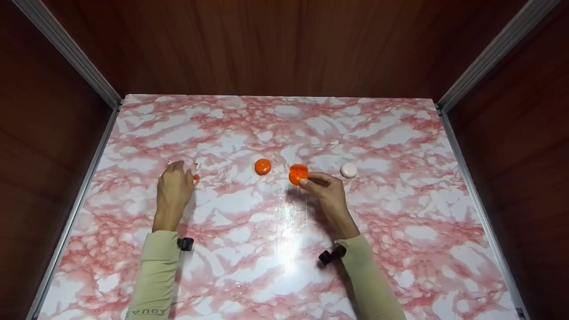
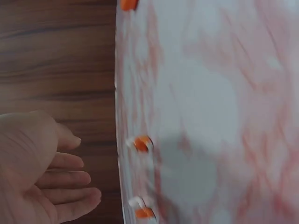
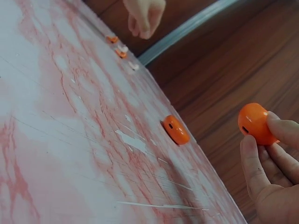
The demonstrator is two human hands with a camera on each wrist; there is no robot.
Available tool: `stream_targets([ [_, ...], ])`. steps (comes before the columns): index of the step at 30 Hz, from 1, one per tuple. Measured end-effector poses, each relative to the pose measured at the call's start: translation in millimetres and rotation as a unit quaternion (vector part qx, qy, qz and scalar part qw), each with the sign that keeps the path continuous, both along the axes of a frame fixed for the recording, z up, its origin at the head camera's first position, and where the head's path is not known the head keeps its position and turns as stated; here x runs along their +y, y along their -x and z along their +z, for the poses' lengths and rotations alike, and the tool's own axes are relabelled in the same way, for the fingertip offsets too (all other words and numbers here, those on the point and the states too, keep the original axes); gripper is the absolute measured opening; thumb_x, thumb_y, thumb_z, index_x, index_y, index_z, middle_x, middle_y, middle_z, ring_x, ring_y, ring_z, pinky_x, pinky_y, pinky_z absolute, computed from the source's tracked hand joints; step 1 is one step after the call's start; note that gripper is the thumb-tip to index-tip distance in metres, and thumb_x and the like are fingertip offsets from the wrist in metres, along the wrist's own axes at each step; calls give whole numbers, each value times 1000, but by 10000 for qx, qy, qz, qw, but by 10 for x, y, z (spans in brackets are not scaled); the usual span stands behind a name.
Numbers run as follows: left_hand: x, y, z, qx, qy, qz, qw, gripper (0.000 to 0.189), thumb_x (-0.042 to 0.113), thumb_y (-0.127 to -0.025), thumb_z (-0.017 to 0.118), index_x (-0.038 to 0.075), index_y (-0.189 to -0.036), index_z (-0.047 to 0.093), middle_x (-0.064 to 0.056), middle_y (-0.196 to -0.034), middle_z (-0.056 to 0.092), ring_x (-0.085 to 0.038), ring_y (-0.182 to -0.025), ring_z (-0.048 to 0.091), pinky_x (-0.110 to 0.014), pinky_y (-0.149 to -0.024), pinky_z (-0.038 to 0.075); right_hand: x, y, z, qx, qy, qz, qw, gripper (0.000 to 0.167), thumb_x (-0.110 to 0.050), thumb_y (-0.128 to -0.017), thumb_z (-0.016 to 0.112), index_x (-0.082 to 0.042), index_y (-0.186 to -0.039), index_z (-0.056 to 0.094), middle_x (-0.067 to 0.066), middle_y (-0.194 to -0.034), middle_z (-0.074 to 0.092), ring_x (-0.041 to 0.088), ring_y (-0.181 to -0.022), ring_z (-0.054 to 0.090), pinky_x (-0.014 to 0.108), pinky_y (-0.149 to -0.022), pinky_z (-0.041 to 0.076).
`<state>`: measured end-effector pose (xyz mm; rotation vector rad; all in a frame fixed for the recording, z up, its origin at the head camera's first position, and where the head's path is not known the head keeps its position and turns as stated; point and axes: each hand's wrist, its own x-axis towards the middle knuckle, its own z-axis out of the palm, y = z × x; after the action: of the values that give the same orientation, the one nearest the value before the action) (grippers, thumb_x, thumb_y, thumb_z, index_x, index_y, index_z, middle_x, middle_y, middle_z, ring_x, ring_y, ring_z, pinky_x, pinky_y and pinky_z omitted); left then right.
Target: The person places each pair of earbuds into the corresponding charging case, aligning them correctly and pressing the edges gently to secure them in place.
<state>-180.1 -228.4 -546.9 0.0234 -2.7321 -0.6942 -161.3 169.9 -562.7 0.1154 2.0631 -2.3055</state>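
Observation:
My right hand [image 1: 328, 191] pinches an orange earbud case [image 1: 298, 174] between thumb and fingers, raised over the table with its lid up. In the right wrist view the same case [image 3: 256, 124] shows its rounded outside. My left hand [image 1: 174, 186] hovers over small orange and white earbuds at the left, partly hiding them. Its fingers [image 2: 70, 179] are loosely bent and hold nothing in the left wrist view. There, one orange-and-white earbud [image 2: 142, 143] lies apart from another earbud [image 2: 144, 212]. Several earbuds [image 3: 121, 53] lie in a group in the right wrist view.
A closed orange earbud case [image 1: 262, 166] sits on the table between the hands. A round white case [image 1: 349, 170] stands just right of the right hand. The marbled red-and-white table [image 1: 249, 275] is bounded by dark wood panels [image 1: 284, 49] with metal edges.

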Motion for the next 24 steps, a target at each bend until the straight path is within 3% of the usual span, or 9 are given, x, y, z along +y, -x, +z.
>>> stream_targets([
  [7, -222, -44, -84, -189, 753, 228, 9967, 33, 8, -101, 64, -19, -121, 61, -39, -107, 68, -60, -90, 69, -66, -76, 58, 5, 2, 0, -82, -52, 20, 10000, 36, -19, -85, 89, -2, -115, 78, 14, -114, 79, 23, -101, 78, 38, -93, 64],
  [12, -330, -53, -172, -78, 1359, 237, 9904, 35, 10, -100, 69, -19, -118, 60, -37, -99, 68, -57, -84, 69, -64, -71, 59, 13, -2, 16, -56, -110, -56, 9999, 35, -19, -85, 89, -2, -115, 78, 15, -113, 79, 24, -101, 78, 43, -94, 64],
  [21, -389, -66, -305, 81, 1498, -30, 9887, 31, 6, -98, 70, -21, -110, 61, -36, -90, 67, -54, -76, 70, -62, -66, 59, -8, -9, 22, -176, -138, 21, 9997, 35, -23, -86, 89, -6, -114, 79, 12, -115, 79, 23, -105, 77, 34, -93, 64],
  [24, -396, -70, -330, 178, 1609, -66, 9868, 27, 5, -97, 72, -19, -105, 62, -34, -87, 68, -53, -72, 70, -61, -63, 59, -8, -16, 20, -185, -56, -12, 9998, 34, -21, -86, 89, -4, -114, 79, 13, -114, 79, 24, -104, 78, 37, -94, 64],
])
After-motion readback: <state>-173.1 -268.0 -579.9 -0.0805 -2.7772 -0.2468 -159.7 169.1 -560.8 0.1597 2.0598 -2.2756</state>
